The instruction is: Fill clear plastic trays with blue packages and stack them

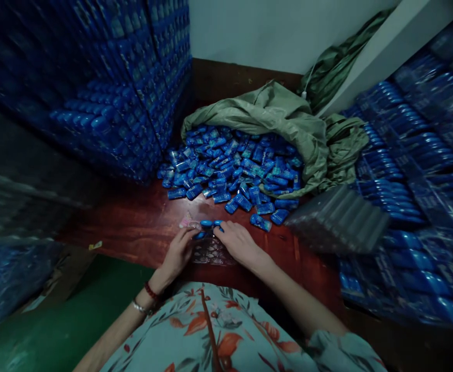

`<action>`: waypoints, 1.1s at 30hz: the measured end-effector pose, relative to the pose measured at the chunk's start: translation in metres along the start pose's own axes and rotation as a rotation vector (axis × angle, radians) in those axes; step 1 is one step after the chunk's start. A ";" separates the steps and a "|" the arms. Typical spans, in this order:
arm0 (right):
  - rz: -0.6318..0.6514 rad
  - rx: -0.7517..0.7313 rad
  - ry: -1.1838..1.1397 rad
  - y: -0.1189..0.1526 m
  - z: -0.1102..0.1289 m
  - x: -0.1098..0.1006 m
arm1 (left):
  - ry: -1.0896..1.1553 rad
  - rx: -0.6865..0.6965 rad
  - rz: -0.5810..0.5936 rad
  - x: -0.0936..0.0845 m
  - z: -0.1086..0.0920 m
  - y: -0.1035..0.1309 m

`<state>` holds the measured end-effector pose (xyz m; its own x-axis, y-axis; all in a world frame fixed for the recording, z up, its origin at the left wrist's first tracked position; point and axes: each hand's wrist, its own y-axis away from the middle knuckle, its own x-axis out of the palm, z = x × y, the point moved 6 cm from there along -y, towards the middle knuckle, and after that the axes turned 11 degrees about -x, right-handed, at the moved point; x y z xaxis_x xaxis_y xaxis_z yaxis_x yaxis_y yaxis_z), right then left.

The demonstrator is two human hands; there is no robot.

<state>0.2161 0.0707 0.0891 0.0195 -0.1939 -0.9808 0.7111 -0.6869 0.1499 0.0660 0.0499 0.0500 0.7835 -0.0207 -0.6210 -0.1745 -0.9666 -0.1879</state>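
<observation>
Mid-frame, my curled left hand [180,250] and right hand [238,239] flank the clear tray [209,254], fingertips at blue bottles [206,223] lying crosswise along its upper end; how firmly, I cannot tell.

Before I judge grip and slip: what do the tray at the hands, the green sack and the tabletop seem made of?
Tray: likely thin clear plastic, glossy; highlights trace its molded pockets.
Green sack: perhaps woven synthetic or cloth, fairly matte; it holds loose creases.
Tabletop: looks like wood or wood-look laminate, reddish-brown with a sheen; streaky grain shows.
</observation>
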 end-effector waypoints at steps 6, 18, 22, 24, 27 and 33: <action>-0.012 -0.054 0.030 -0.009 0.004 0.002 | -0.207 0.190 0.089 0.022 -0.001 -0.015; -0.433 0.005 -0.199 0.020 -0.020 0.036 | -0.137 0.213 0.079 0.016 0.002 -0.021; -0.728 0.175 -0.329 0.043 -0.049 0.041 | -0.255 0.256 0.118 0.019 0.000 -0.019; -0.765 0.332 -0.306 0.049 -0.073 0.040 | -0.330 0.236 0.203 0.021 -0.006 -0.024; -0.632 0.471 -0.203 0.037 -0.107 0.032 | -0.455 0.243 0.347 0.025 -0.019 -0.033; -0.157 0.383 -0.096 -0.009 -0.122 0.025 | -0.524 0.300 0.338 0.022 -0.024 -0.037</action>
<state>0.2961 0.1579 0.0476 -0.1464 -0.1180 -0.9822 0.3871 -0.9205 0.0529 0.1039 0.0796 0.0614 0.2785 -0.1090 -0.9542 -0.5752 -0.8146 -0.0749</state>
